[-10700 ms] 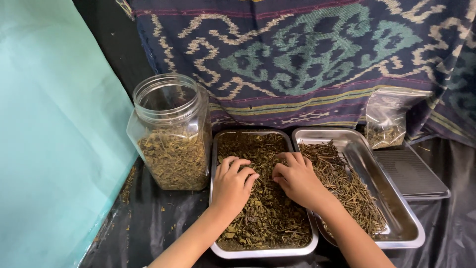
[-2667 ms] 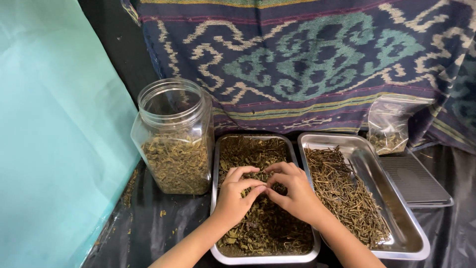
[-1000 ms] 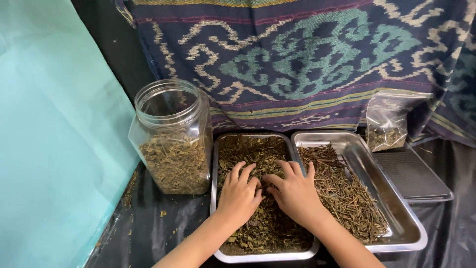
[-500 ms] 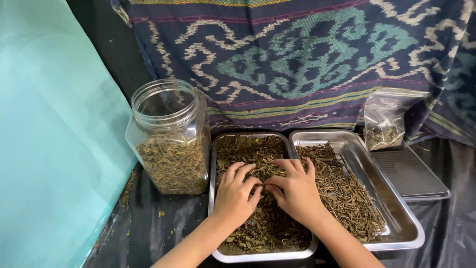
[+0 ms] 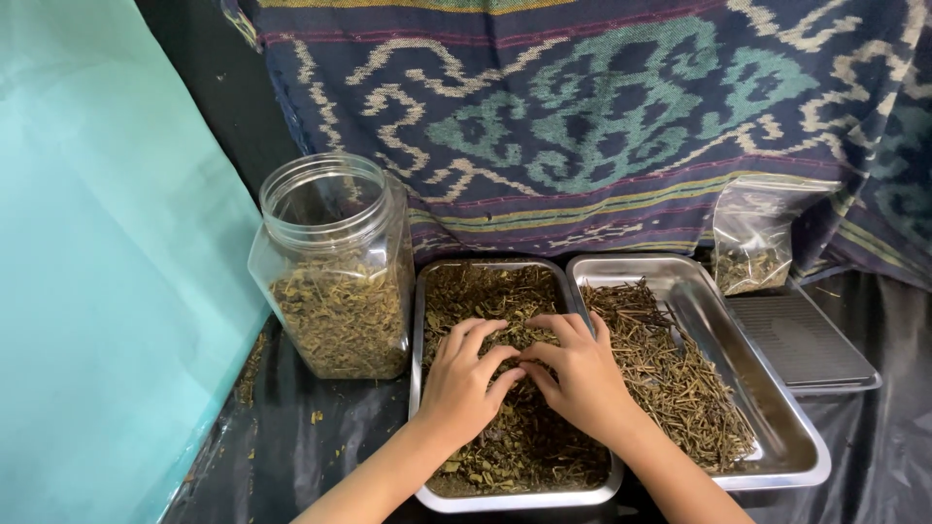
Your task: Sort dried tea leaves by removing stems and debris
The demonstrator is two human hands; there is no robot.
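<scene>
Both hands rest palm-down, side by side, on the dried leaves (image 5: pixel 505 456) that fill the left steel tray (image 5: pixel 419 388): the left hand (image 5: pixel 464 380) and right hand (image 5: pixel 582 374) have loosely curled fingers whose tips meet, pinching at leaf bits. The right tray (image 5: pixel 786 427) holds stems (image 5: pixel 670 374); a clear jar (image 5: pixel 335 267) stands just left

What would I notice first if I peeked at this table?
Two hands, the left hand and right hand, dig side by side into a steel tray of dried leaves. Left of it stands an open clear jar partly filled with them; behind hangs a patterned cloth.
</scene>
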